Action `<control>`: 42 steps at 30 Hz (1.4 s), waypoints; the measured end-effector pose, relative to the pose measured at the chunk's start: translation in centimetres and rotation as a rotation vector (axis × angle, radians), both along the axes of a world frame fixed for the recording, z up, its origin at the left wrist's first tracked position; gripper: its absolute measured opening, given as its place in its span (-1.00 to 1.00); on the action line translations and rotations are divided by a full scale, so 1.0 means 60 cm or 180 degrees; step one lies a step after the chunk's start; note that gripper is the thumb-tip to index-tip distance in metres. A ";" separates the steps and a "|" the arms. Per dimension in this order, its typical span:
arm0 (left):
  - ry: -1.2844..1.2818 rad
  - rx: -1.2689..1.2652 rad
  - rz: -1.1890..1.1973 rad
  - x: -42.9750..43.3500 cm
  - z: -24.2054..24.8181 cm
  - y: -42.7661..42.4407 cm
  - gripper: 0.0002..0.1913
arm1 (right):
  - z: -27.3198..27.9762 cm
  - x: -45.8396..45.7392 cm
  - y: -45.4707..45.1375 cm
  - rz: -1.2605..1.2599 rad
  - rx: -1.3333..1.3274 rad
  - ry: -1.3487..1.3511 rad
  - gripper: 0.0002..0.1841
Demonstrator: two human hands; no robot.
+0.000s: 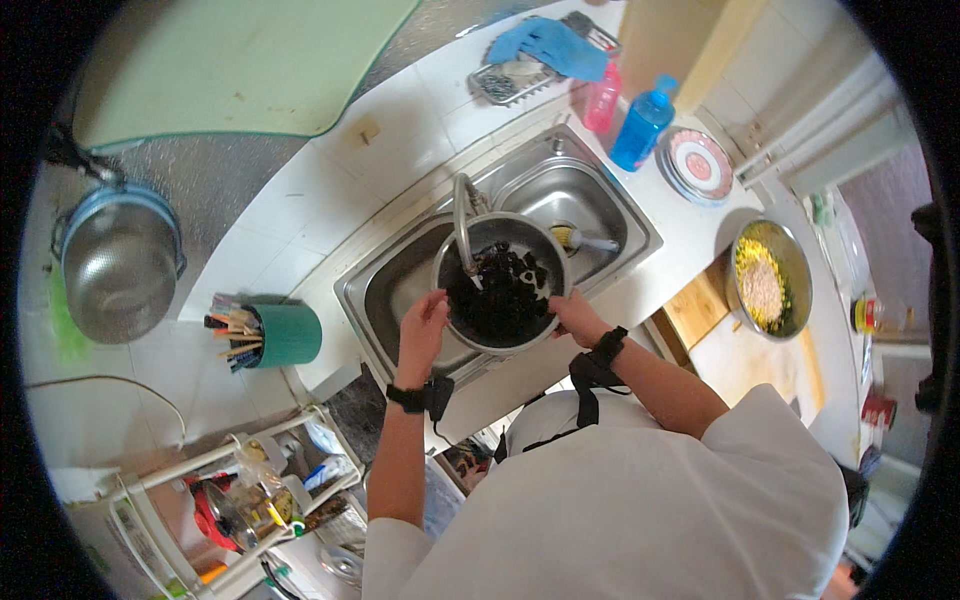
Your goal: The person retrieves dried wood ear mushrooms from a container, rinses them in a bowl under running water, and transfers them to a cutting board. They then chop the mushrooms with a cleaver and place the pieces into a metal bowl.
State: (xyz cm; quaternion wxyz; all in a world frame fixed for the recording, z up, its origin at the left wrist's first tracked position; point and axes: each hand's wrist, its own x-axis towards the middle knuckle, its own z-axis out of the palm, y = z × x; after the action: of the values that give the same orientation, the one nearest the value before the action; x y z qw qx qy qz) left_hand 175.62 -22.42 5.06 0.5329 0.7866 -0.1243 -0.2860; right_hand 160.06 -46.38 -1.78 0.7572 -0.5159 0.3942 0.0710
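A round metal bowl [556,262] is held over the double-basin stainless steel sink [390,277], below the curved faucet [461,217]. Dark, wet-looking pieces of food [499,300], perhaps black fungus, lie in it. Water seems to run from the spout onto them. My left hand [422,326] grips the bowl's rim on the left side, and my right hand [579,318] grips it on the right. The fingers beneath the rim are partly hidden.
A yellow-bristled brush [570,237] lies in the right basin. Blue [643,127] and pink [602,97] bottles and stacked plates [699,165] stand behind it. To the right is a mixing bowl [799,277] of chopped food; at left, a green chopstick holder [289,335].
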 end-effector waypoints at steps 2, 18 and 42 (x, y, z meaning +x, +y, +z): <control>0.0220 0.0441 -0.0402 0.024 -0.013 -0.031 -0.61 | 0.004 -0.002 0.005 0.0248 -0.0143 -0.0098 -0.56; -0.1811 0.2784 -0.2941 0.017 -0.124 -0.105 0.32 | 0.020 -0.016 0.071 -0.0414 -0.0122 -0.0223 -0.36; -0.1653 0.2538 -0.2820 0.005 -0.076 -0.098 0.38 | 0.013 -0.004 0.079 -0.0290 -0.0154 -0.0349 -0.36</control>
State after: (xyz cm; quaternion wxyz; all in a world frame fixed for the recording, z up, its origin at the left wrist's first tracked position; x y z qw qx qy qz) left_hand 175.94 -28.33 0.49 -0.0158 0.8419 -0.4460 -0.3034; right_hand 159.82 -41.63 -1.02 0.7674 -0.5187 0.3767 -0.0014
